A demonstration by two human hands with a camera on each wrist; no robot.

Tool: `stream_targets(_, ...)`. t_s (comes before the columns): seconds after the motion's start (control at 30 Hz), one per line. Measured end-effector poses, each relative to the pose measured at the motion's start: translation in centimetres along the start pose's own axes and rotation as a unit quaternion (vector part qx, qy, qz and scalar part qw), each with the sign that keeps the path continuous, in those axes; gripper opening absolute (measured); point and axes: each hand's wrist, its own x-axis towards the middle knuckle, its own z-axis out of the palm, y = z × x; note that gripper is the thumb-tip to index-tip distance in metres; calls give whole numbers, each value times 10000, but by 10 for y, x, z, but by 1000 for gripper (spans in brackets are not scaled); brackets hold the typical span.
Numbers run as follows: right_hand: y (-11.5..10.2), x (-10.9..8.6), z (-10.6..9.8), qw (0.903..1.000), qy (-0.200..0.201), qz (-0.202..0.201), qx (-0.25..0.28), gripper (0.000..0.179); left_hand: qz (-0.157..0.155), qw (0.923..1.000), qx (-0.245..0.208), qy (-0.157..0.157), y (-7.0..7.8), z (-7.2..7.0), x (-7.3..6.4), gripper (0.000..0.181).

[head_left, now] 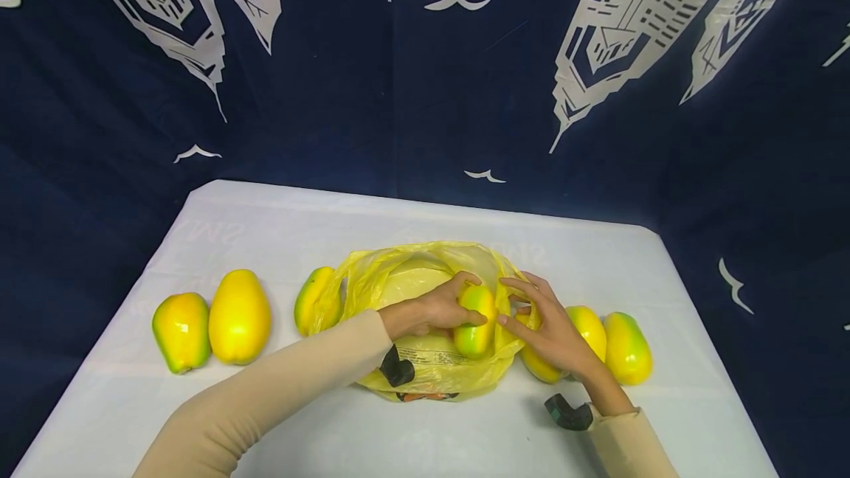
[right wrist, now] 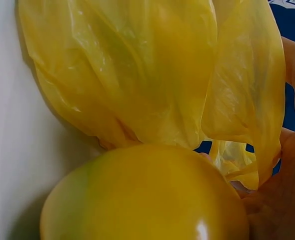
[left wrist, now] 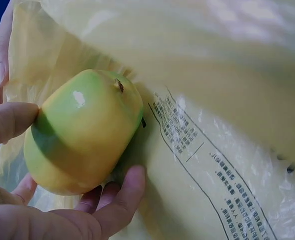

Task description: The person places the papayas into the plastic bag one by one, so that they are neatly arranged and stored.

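Observation:
A yellow plastic bag (head_left: 432, 371) lies open-mouthed at the middle of the table. My left hand (head_left: 438, 308) reaches over its mouth and grips a yellow-green mango (left wrist: 82, 140), thumb on one side and fingers round the other. The mango (head_left: 474, 341) is inside the mouth, near the bag's right side. My right hand (head_left: 554, 330) holds the bag's right edge with bent fingers, partly hidden by the plastic in the right wrist view. Below that hand, another mango (right wrist: 147, 195) rests against the bag's outside.
On the white table (head_left: 398, 434), two mangoes (head_left: 584, 327) (head_left: 627, 349) lie right of the bag. One mango (head_left: 308, 305) touches its left side, and a mango (head_left: 182, 334) and a bigger yellow fruit (head_left: 240, 316) lie farther left. A dark blue printed cloth (head_left: 398, 109) hangs behind.

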Motion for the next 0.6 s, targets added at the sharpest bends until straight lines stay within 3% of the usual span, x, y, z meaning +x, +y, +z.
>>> stream_targets(0.27, 1, -1, 0, 10000, -7, 14, 52, 54, -120, 9999, -108, -64, -1, -1, 0, 63)
stream_targets(0.6, 0, -1, -1, 10000, 22, -22, 22, 53, -161, 9997, 171, 14, 2, -2, -1, 65)
